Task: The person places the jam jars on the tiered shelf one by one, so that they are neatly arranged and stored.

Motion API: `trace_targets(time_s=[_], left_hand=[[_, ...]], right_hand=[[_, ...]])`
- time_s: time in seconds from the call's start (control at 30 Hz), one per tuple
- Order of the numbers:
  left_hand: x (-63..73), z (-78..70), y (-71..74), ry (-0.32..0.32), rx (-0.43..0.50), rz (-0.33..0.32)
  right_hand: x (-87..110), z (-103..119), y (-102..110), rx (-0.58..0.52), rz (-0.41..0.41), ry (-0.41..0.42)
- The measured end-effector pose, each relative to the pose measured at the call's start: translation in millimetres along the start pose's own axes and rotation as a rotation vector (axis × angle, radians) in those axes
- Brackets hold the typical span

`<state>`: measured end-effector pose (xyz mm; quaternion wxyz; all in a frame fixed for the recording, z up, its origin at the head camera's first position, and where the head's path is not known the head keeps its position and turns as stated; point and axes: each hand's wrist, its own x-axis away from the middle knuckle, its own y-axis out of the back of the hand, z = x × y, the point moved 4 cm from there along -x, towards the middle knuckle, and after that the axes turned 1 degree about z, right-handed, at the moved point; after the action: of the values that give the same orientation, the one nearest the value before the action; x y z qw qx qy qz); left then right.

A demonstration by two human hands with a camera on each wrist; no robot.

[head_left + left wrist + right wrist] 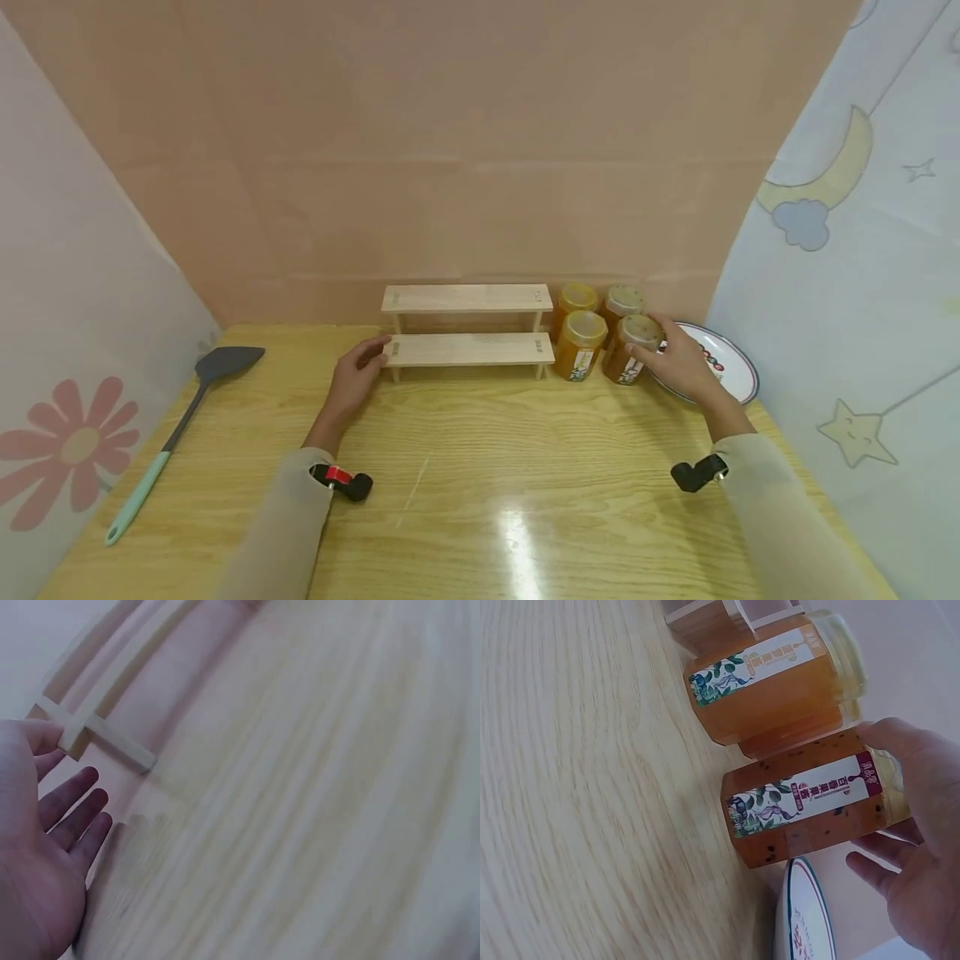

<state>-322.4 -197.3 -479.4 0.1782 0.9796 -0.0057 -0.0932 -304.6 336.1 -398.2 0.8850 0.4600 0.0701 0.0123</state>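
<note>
My right hand (681,358) grips a dark-speckled jar of passion fruit jam (806,799) near its lid, thumb on one side and fingers round the other. Three more jam jars stand close by: a yellow-orange jar (581,346) beside it, with a second yellow jar (576,297) and a dark-specked jar (622,300) behind. Left of the jars is a two-step wooden shelf (468,350). At its left end my left hand (354,377) touches the lower board with thumb and fingertip; the other fingers (71,825) hang loose under it, holding nothing.
A white plate (738,379) with a printed rim lies right of the jars, partly behind my right hand. A spatula (183,421) with a grey head and mint handle lies along the table's left edge. A brown sheet (450,167) rises behind the shelf.
</note>
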Motion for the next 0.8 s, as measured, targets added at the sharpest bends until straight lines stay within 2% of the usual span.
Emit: trace_targets(time_s=[0.2,0.43,0.5,0.6,0.7,0.8], left_hand=[[3.9,1.8,-3.9,0.008,0.026,-0.028],[4.0,3.9,-6.2,0.011,0.037,-0.024],[6.0,-2.3,-6.4,0.028,0.030,-0.019],[12.7,-20.5,-4.6,0.043,0.024,-0.015],[17.8,-35.9,-3.0,0.035,0.026,-0.013],[17.7,-38.2,-3.8,0.024,0.035,-0.008]], right_hand=[[-0.8,-1.5,1.7,-0.002,-0.061,-0.009],[0.1,-2.9,0.8,-0.055,-0.074,-0.043],[-0.3,-4.1,0.6,-0.065,-0.080,-0.049],[-1.1,-5.4,1.0,-0.065,-0.097,-0.065],[-0.1,-6.1,2.0,-0.072,-0.113,-0.073],[3.0,-6.4,3.6,-0.092,-0.108,-0.085]])
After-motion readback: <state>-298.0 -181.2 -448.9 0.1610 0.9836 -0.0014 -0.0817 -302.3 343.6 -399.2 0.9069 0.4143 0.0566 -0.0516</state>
